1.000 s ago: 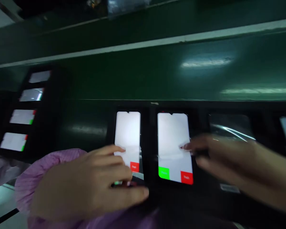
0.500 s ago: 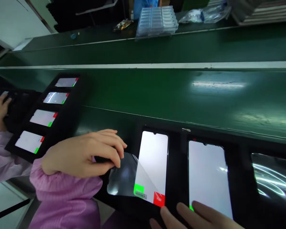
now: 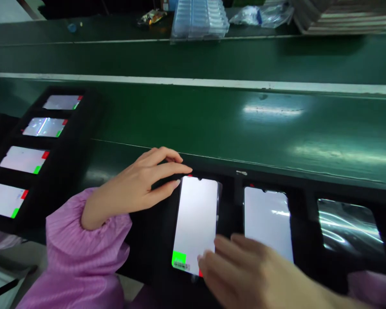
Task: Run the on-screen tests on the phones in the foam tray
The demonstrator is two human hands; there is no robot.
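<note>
Left hand (image 3: 154,178) at the lit screen's (image 3: 196,219) top-left corner, fingers parted, gripping nothing! Right hand (image 3: 241,268), blurred, bends over the lower right edge; can't tell if it grips anything. The screen lies in a black tray (image 3: 231,201), second screen (image 3: 266,214) beside it, green counter (image 3: 180,116) beyond.

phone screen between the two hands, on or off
On: the phone screen glows bright white, with a green block at its lower left corner and a sliver of red by the right hand.
</note>
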